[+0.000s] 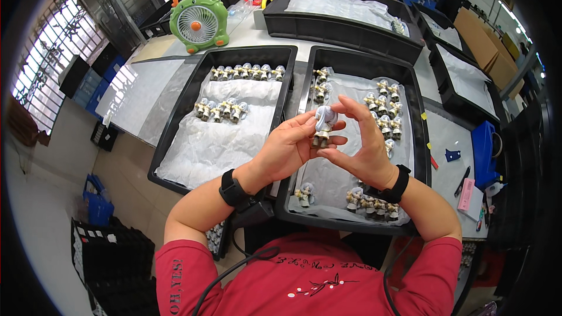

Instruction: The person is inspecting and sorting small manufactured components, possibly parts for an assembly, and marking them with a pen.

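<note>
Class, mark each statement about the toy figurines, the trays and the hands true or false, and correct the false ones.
1. Both hands hold one small figurine above the right black tray. True.
2. The left black tray holds no figurines. False: two rows stand in it on white padding.
3. A green fan stands on the table beyond the trays. True.
4. The left hand rests flat on the table. False: it is raised, gripping the figurine with the right hand.
5. Each wrist wears a black band. True.
</note>
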Motion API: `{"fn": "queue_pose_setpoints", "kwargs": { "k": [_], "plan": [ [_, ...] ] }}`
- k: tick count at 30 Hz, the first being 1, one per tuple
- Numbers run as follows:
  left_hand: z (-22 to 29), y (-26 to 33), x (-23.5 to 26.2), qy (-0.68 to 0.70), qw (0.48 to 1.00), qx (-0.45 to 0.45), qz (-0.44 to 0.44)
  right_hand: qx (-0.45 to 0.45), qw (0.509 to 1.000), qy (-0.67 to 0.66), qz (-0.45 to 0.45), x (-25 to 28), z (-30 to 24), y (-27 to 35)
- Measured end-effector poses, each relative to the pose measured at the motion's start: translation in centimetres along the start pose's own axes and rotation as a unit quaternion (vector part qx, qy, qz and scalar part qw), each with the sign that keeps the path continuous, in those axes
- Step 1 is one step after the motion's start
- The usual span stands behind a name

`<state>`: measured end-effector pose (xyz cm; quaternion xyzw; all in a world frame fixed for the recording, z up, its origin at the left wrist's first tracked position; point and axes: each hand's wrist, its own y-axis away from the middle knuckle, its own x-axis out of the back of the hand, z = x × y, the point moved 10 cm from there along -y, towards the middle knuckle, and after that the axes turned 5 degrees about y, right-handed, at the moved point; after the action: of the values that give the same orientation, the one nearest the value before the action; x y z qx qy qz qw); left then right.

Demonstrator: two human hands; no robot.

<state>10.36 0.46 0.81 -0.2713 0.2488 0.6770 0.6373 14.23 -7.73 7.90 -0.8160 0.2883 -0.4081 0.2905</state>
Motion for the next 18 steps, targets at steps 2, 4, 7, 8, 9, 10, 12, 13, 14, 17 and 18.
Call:
{"fn": "queue_pose_setpoints", "kwargs": {
  "k": [2,4,7,8,9,10,12,13,14,17,18],
  "plan": [
    [0.1,-0.1,-0.4,0.021,1.000,0.002,-0.022,-0.013,1.000,-0.014,-0.002,0.0,0.3,0.1],
    [0.0,-0.1,-0.3,0.021,1.000,0.003,-0.023,-0.025,0.999,-0.029,-0.004,-0.1,0.7,0.1],
    [-0.3,-0.2,-0.1,0.024,0.999,0.012,-0.024,-0.026,0.999,-0.041,0.006,0.0,0.9,0.2],
    [-0.4,-0.2,0.0,0.026,0.999,0.020,-0.025,-0.033,0.998,-0.051,0.005,-0.1,1.2,0.2],
    [-0.4,-0.2,-0.1,0.026,0.999,0.020,-0.025,-0.039,0.997,-0.060,0.003,-0.2,1.4,0.3],
    [-0.3,-0.1,-0.6,0.029,0.999,0.017,-0.037,-0.039,0.997,-0.060,0.003,-0.2,1.4,0.3],
    [-0.2,-0.1,-1.1,0.031,0.998,0.014,-0.051,-0.045,0.996,-0.073,0.005,-0.2,1.5,0.3],
    [-0.1,-0.2,-1.1,0.015,0.998,0.006,-0.055,-0.044,0.996,-0.073,0.005,-0.3,1.5,0.3],
    [0.0,-0.3,-1.2,-0.002,0.998,-0.001,-0.058,-0.040,0.997,-0.073,0.005,-0.3,1.3,0.3],
    [0.3,-0.2,-1.6,-0.012,0.997,-0.009,-0.078,-0.033,0.997,-0.065,-0.007,-0.3,1.2,0.5],
    [0.3,-0.2,-1.7,-0.012,0.997,-0.010,-0.078,-0.033,0.998,-0.058,-0.020,-0.5,1.2,0.6]
  ]
}}
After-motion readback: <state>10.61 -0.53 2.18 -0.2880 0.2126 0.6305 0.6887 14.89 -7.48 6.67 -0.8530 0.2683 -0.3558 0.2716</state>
